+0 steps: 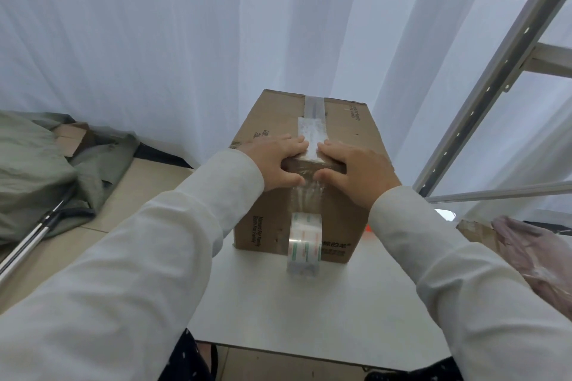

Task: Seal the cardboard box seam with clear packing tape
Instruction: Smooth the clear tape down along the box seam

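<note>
A brown cardboard box [346, 130] stands on a small white table [325, 303]. Clear packing tape [312, 124] runs along its top seam and over the near edge. The tape roll [305, 243] hangs by its strip against the box's front face, just above the table. My left hand [272, 161] and my right hand [359, 173] lie on the box's near top edge on either side of the seam. Their fingers rest on the top and their thumbs press the tape on the front face. Neither hand holds the roll.
A grey-green cloth heap [40, 170] with cardboard pieces and a metal pole [34, 235] lies on the floor at left. A metal shelf frame [495, 80] rises at right, with a pink plastic bag [532, 250] below it. White curtains hang behind.
</note>
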Available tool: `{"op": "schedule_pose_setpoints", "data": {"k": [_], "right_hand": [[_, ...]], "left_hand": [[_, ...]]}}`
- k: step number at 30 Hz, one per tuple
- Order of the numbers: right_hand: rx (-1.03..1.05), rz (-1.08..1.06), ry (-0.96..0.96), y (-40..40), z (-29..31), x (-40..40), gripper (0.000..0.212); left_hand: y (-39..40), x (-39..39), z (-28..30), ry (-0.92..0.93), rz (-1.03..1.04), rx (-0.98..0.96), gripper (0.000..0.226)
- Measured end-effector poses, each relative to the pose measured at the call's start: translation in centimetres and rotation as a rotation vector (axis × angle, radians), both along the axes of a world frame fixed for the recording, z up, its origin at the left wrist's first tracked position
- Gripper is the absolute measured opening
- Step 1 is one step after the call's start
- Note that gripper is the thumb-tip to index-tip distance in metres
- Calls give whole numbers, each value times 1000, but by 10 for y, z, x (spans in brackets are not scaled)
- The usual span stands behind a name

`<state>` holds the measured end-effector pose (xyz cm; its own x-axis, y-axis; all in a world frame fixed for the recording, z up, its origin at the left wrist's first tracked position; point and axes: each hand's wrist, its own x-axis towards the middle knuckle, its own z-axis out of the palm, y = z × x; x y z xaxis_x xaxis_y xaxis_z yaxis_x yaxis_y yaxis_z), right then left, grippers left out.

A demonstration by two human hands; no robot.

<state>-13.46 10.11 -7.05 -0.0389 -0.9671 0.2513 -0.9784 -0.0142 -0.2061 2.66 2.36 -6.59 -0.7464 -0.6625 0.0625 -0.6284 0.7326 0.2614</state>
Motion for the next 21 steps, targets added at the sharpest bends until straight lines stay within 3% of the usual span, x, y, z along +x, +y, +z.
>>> {"op": "schedule_pose_setpoints", "data": {"k": [3,7,12,21], "right_hand": [[-3,-19,42,0,-4,0,62],[-195,-145,81,-3,-19,18,51],[-241,-170,121,-5,-25,23,50],[-2,68,26,5,-3,-7,54]], "left_hand": [[9,-6,-10,17,99,-108,83],[15,-17,-23,185,176,-287,63],[12,-19,-26,175,173,-369,54],[-6,3,-12,120,37,-94,56]]}}
